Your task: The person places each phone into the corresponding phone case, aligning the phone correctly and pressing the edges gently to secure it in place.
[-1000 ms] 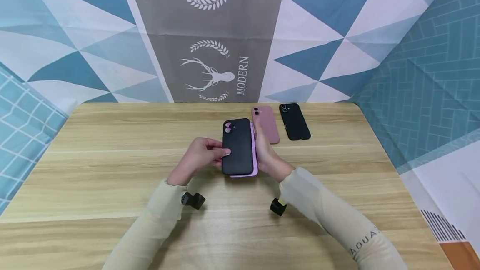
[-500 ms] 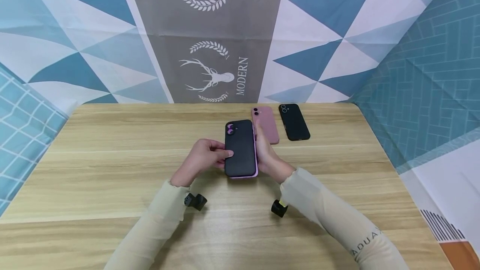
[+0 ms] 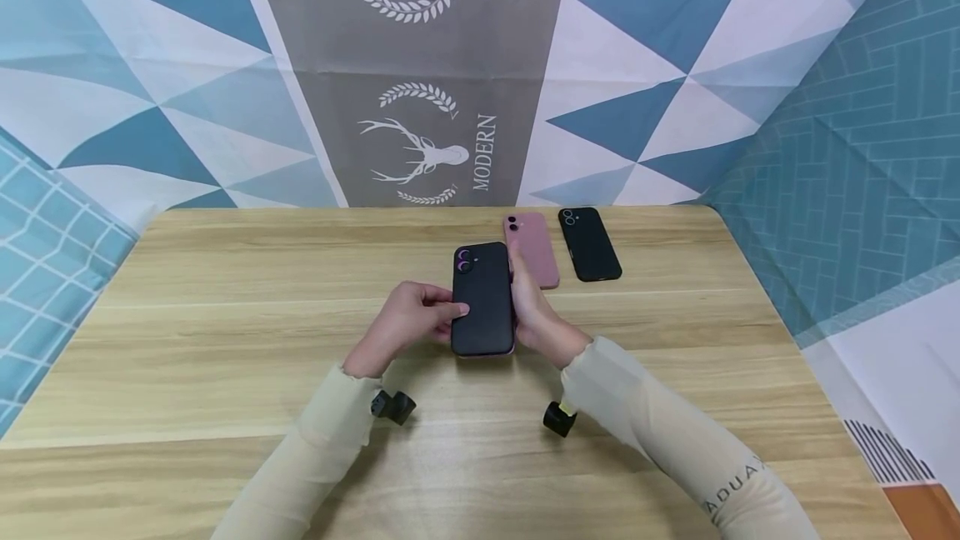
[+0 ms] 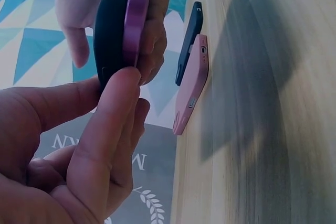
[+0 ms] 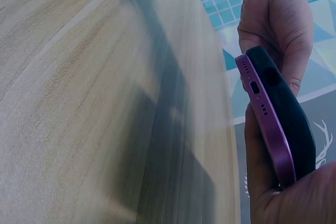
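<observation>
A black phone case lies over the back of a purple phone, held up above the table. In the head view the two line up almost fully, and the lenses show through the camera cutout. Both wrist views show the phone's purple edge standing out beside the case. My left hand pinches the left side, thumb on the case's back and fingers beneath. My right hand grips the phone along the right side, its thumb pointing away from me. Fingers under the phone are mostly hidden in the head view.
A pink phone lies near the table's back edge, just beyond my right hand. To its right is a black phone, camera end toward the patterned cloth behind the table.
The case has shifted right over the purple phone, carried by my left hand. The purple strip on its right side has nearly disappeared in the head view. My right hand has hardly moved.
</observation>
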A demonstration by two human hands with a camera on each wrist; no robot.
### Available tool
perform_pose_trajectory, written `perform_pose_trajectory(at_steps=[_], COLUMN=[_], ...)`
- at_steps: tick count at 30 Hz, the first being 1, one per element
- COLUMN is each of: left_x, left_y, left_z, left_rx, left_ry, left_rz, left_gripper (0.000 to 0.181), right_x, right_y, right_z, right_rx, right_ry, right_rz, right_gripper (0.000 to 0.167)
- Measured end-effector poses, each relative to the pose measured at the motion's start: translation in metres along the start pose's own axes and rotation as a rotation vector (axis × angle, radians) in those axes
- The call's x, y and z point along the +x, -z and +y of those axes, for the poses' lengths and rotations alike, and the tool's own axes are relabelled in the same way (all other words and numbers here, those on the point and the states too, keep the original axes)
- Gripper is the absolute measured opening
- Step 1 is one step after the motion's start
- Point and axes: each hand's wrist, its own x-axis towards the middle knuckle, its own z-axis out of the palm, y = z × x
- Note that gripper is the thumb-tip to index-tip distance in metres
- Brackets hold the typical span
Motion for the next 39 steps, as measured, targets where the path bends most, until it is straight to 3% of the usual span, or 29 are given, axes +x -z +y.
perform_pose_trajectory(at_steps=[24, 32, 39], left_x=[-0.0002, -0.0012, -0.0008], left_y=[-0.0047, -0.0064, -0.0017], left_z=[-0.0022, -0.0037, -0.0031], left_rx=[-0.002, 0.040, 0.045], left_ry=[0.016, -0.057, -0.046], left_rz=[-0.002, -0.036, -0.038], left_gripper=[0.036, 0.034, 0.035], right_x=[0.0031, 0.0051, 0.0057], right_y=[0.0030, 0.0025, 0.0043], right_z=[0.0028, 0.0031, 0.0043], right_rx=[0.033, -0.006, -0.050], right_ry=[0.007, -0.011, -0.002], right_rz=[0.019, -0.002, -0.032], right_gripper=[0.064, 0.045, 0.042])
